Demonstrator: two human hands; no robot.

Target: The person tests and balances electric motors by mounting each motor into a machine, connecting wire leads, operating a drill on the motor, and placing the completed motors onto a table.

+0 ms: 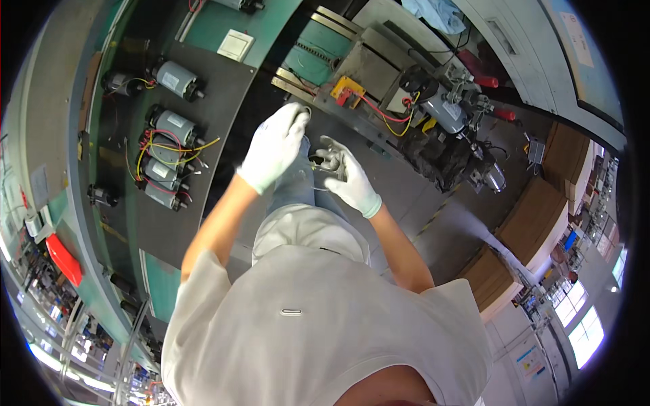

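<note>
My left hand (276, 145), in a white glove, is raised beside the dark bench edge. Its fingers are bent and pressed together. A small greyish edge shows at the fingertips, too small to name. My right hand (350, 181), also gloved, hovers over my legs to the right of it. The thumb stands apart from the loosely curled fingers, whose tips look grey and soiled; I make out no object between them. The hands do not touch each other. Nearest to the left hand is a metal fixture (291, 82) with a green bed.
On the left bench (227, 101) lie several silver-and-black electric motors (177, 79) with coloured wires and a white switch plate (236, 44). At right, a clamped motor (443, 111) sits near red-handled toggle clamps (486, 81) and a yellow switch box (348, 90). Brown cartons (535, 220) stand farther right.
</note>
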